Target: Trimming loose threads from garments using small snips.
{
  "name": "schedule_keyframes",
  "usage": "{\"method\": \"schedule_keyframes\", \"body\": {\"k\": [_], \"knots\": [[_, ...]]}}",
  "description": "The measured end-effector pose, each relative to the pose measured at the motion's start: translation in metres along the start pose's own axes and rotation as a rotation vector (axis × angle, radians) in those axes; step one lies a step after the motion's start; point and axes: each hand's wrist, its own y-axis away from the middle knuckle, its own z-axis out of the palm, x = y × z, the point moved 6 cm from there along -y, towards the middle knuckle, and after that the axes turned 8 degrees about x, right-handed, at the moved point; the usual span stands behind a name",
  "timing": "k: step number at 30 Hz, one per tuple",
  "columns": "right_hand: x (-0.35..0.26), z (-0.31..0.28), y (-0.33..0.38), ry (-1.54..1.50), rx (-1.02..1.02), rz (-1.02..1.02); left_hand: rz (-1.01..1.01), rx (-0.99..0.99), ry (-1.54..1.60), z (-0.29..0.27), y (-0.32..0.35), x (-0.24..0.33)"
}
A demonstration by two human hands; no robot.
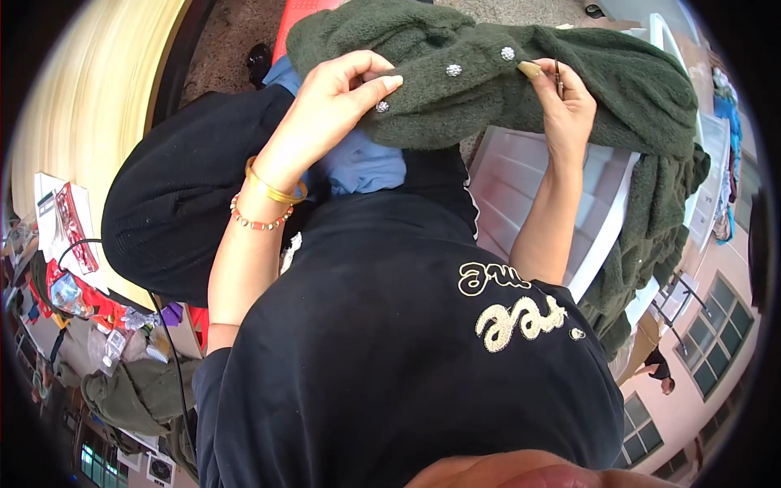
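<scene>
A fuzzy dark green knit garment [455,110] stretches between my hands in front of me. Along its edge sit three sparkly round buttons, including a middle button [454,71]. My left hand [329,102] pinches the edge between thumb and fingers, right beside the leftmost button [382,106]. At the other end, my right hand [565,102] is closed, its thumb against the knit next to the right button [508,54]. A thin dark metal tool [559,77] shows among the right fingers; its exact kind is hard to make out.
Below my right forearm is a white plastic bin [598,244], with more green knit [651,236] draped over its side. Blue cloth [366,167] lies under my left wrist. A pale wooden tabletop [81,122] curves along the left, near a black cable [167,342].
</scene>
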Motion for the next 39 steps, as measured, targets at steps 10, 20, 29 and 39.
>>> {"method": "schedule_keyframes", "body": {"k": [10,20,29,39], "knots": [[0.037,0.004,0.006,-0.003,-0.016,0.088,0.007,-0.027,0.002,-0.01,-0.009,-0.018],[0.053,0.0,0.008,0.077,-0.026,0.14,-0.169,-0.187,0.123,-0.014,-0.003,0.002],[0.006,0.03,0.019,0.285,-0.132,0.093,-0.028,-0.045,-0.107,-0.026,-0.004,0.013],[-0.041,0.112,0.036,0.161,-0.586,-0.116,0.129,0.087,-0.234,-0.026,0.001,0.038]]}}
